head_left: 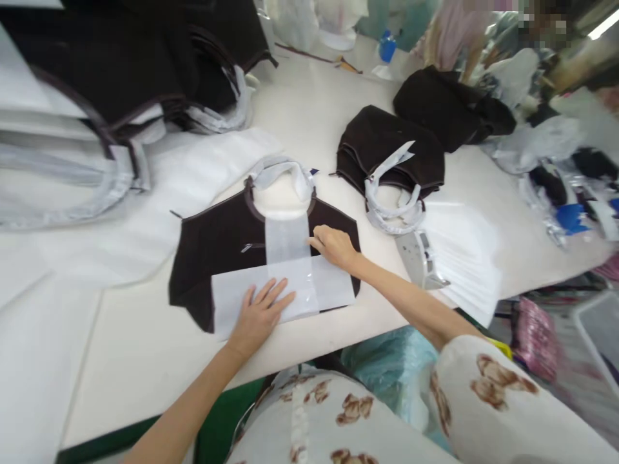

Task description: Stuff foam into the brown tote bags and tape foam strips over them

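Note:
A dark brown bag (217,241) lies flat on the white table in front of me, its handles (283,171) wrapped in white covering and pointing away from me. Across its near half lies a white paper sheet (333,283). A translucent plastic strip (287,241) runs from the handle opening down over the sheet. My left hand (258,316) rests on the sheet with fingers spread. Beside the strip's right edge, my right hand (333,246) is closed over the bag, fingers curled; what is inside them, if anything, is hidden.
Large dark bags (140,58) with wrapped handles are piled at the left on white sheeting (159,212). More stacked bags (391,145) stand to the right, near a metal tool (423,258) and white paper (464,245). A person (452,32) is at the far side.

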Demonstrator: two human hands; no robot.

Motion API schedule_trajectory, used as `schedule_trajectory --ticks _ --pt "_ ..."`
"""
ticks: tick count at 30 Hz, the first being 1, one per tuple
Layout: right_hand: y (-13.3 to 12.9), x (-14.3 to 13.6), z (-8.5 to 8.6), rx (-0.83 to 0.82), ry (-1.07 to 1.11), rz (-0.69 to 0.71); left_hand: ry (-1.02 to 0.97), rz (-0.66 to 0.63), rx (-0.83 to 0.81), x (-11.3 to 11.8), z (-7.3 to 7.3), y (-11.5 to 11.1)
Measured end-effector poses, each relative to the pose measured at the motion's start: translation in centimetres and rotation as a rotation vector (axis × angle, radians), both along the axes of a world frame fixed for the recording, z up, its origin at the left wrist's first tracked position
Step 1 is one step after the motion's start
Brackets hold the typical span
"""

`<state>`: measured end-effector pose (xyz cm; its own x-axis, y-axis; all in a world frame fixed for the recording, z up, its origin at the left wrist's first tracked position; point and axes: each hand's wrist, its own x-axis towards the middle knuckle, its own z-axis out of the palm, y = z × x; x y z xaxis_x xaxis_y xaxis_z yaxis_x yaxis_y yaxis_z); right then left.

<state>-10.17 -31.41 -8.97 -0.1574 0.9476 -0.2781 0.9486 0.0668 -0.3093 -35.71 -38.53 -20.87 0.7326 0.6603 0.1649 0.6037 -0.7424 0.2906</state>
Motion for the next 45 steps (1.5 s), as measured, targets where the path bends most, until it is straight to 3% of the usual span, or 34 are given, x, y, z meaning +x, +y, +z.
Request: schedule_trajectory --ticks 4,6,8,12,16,21,30,33,39,42,45 --pt "-10.3 6.0 -0.2 -0.026 0.047 -0.154 -0.101 0.007 0.065 0.2 -0.7 0.8" --pt "-15.3 10.2 -0.3 0.003 0.179 -0.460 -0.150 0.018 0.040 0.4 -0.7 1.1" --pt "-19.0 15.2 0.1 0.068 0.167 -0.713 -0.170 0.032 -0.005 0.6 -0.4 1.2" --pt "-21.4 24.8 0.7 0.149 0.132 -0.999 -0.150 0.045 -0.069 0.6 0.1 1.4" --pt "-20.1 29.6 -0.6 0.097 0.290 -1.046 -0.102 0.034 -0.066 0.3 0.0 2.0" --pt "-18.6 31.1 -1.9 -0.012 0.517 -1.033 -0.026 0.005 -0.099 -0.4 -0.3 2.8" --pt "-17.7 31.4 -0.9 -0.057 0.707 -1.016 -0.019 0.033 -0.119 -0.4 -0.2 2.6" --pt "-19.2 31.6 0.1 -0.040 0.722 -1.024 -0.032 0.016 -0.143 -0.3 -0.1 2.5" --pt "-24.6 30.5 1.3 -0.079 0.709 -1.058 -0.024 -0.011 -0.093 -0.6 -0.4 2.6" --pt "-25.9 29.7 0.5 -0.121 0.683 -1.036 0.088 0.006 -0.025 -0.3 0.9 1.8" --pt "-26.6 30.7 -1.9 -0.120 0.622 -0.991 0.231 0.003 -0.061 0.0 2.0 1.4"
